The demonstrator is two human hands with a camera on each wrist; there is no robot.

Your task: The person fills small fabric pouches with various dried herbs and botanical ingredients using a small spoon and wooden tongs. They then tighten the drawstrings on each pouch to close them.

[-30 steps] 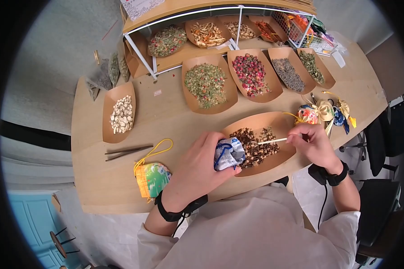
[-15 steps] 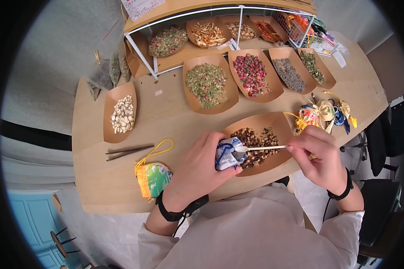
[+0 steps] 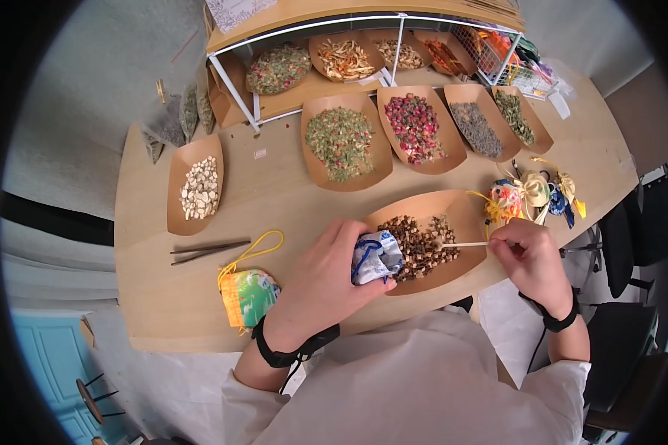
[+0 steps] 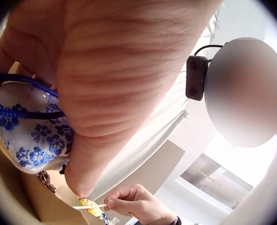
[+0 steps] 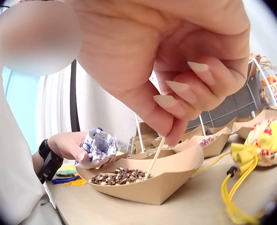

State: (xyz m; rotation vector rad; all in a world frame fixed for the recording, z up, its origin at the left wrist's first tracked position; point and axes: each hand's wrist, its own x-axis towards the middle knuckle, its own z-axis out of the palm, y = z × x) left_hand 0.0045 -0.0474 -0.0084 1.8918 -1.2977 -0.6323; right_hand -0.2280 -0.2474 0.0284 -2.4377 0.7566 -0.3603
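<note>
Pale wood tabletop (image 3: 163, 297) fills most of head view, w/ trays across upper half. Mid-frame, L hand (image 3: 312, 278) grips the blue-white pouch (image 3: 377, 258), fingers curled round it; R hand (image 3: 528, 258) pinches a thin stick (image 3: 467, 244), its far end in the dark dried bits (image 3: 416, 256) of the near tray (image 3: 469, 215). Step in hand looks like scooping; next move prob. calls for a level stick & pouch mouth kept wide. Upper ctr. trays, L to R: greenish mix (image 3: 339, 141), rosebuds (image 3: 414, 126), greyish buds (image 3: 476, 130), green leaf (image 3: 514, 115); pale slices (image 3: 200, 189) in tray upper left. L wrist view: pouch at left edge, blue cords across it, inside not visible; R hand lower ctr., same pinch. R wrist view: R hand's fingertips upper ctr., stick slanting down into bits; pouch lower left, mouth open, by tray's left end, contact unclear, fill level can't tell.
</note>
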